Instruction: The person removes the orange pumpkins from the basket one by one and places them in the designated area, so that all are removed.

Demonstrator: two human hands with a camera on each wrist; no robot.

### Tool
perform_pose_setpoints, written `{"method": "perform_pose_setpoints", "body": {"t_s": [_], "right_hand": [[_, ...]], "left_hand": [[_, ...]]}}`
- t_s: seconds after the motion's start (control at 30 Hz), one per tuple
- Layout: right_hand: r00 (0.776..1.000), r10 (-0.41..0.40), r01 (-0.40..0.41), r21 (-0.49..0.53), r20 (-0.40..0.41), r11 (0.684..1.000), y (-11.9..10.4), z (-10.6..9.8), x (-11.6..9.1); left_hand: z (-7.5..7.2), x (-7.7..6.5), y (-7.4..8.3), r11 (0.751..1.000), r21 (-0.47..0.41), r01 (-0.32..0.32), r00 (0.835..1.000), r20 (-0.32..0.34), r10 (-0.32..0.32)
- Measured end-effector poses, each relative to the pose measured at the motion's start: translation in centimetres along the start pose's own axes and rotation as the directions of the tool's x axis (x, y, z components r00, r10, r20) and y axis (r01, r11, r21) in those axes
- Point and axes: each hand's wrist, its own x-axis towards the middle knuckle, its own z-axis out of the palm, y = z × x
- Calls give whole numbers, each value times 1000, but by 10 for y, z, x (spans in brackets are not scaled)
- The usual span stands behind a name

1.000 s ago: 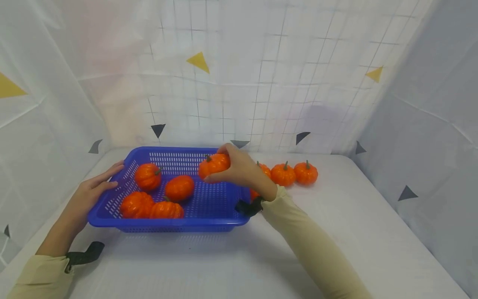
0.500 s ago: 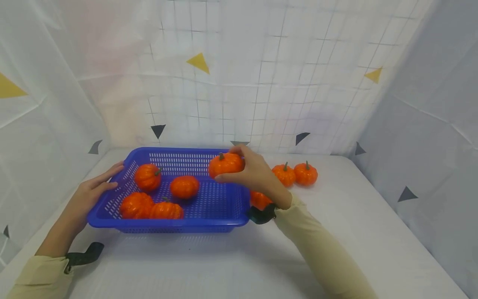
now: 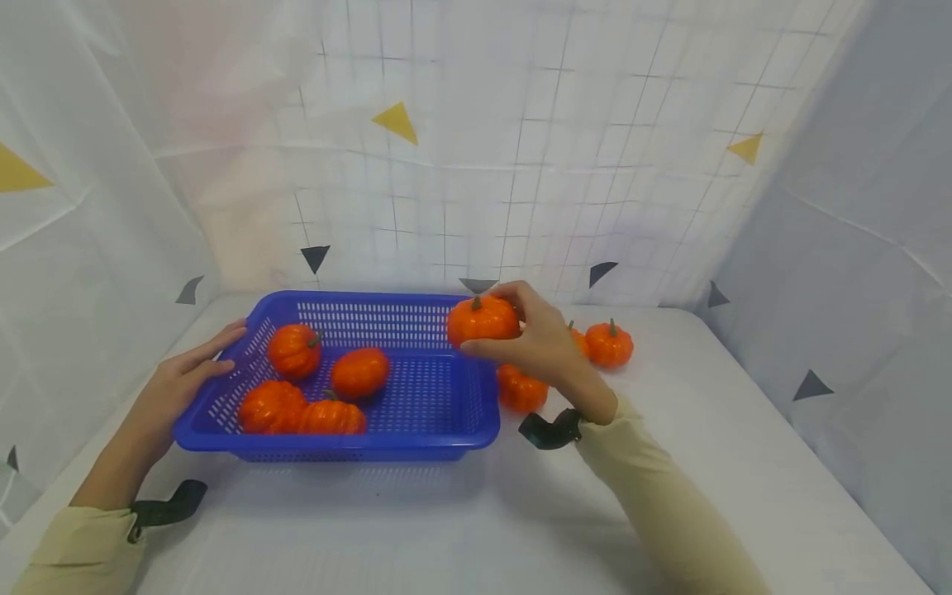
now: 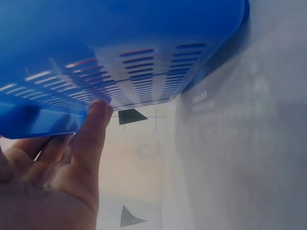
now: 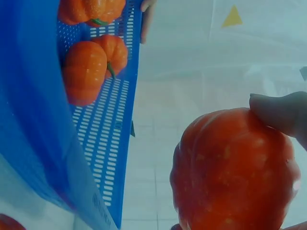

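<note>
My right hand (image 3: 546, 339) grips a small orange pumpkin (image 3: 482, 324), thumb on the near side and fingers behind it. In the head view the pumpkin overlaps the far right corner of the blue basket (image 3: 364, 442); the right wrist view shows its ribbed skin (image 5: 235, 172) up close, outside the basket's rim. My left hand (image 3: 178, 384) rests against the basket's left side with fairly straight fingers. From the left wrist, the thumb (image 4: 91, 129) touches the slotted wall from outside. Inside the basket lie several pumpkins, among them one (image 3: 360, 372) near the middle.
Right of the basket, one pumpkin (image 3: 523, 388) sits beside its wall. Farther back are another pumpkin (image 3: 610, 343) and one partly hidden by my right hand. The white table (image 3: 669, 463) is bounded by a white sheet (image 3: 476, 165) behind and grey-white sheets at the sides.
My right hand has carried the pumpkin rightward, from over the basket's inside to its right rim. The middle pumpkin in the basket has rocked slightly. My left hand has stayed put.
</note>
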Motion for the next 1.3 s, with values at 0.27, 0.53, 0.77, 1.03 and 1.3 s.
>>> {"method": "perform_pose_setpoints", "body": {"t_s": [0.27,0.53,0.77,1.03,1.3], "right_hand": [[998,45,-45,-12,-34,999,6,-19,-6],[998,43,-45,-30,-43,999,10,-25,-10],[996,74,-76,-40,-49,996,21,-35,-14],[995,74,-80,-113,-61,990,37,-44,-17],[994,74,-85,-140,-81,986,52,-50,-23]], "left_hand": [[1,2,2,1000,1,-16,1000,0,16],[0,1,0,1000,9,-10,1000,9,10],[0,0,-1,1000,13,-17,1000,9,17],[0,-2,3,1000,26,8,1000,4,-8],[0,-3,3,1000,20,-4,1000,8,4]]}}
